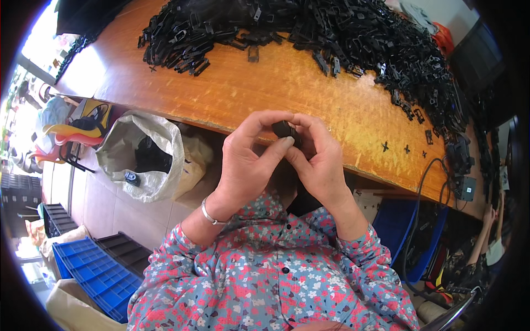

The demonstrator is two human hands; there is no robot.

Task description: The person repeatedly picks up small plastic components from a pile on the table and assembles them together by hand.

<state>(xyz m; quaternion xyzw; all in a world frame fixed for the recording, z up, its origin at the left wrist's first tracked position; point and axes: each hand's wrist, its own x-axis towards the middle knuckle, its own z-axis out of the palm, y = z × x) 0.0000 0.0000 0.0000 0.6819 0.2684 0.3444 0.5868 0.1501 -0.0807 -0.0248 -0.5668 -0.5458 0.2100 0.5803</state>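
Observation:
Between the fingertips of both hands is a small black plastic part (284,129), held over the near edge of the wooden table (232,91). My left hand (243,153) pinches it from the left with thumb and forefinger. From the other side my right hand (321,160) closes on it too, thumb tips nearly meeting. The fingers cover much of the part, so its full shape is hidden. Beyond the hands, a large heap of black plastic clip-like parts (353,33) spreads over the back of the table and down its right side.
Small black cross-shaped pieces (385,147) lie on the table at right, near a black box (465,188) with a cable. An open white woven sack (178,157) holding black items stands at left. Blue crates (99,273) sit lower left; a blue bin (393,223) is under the table.

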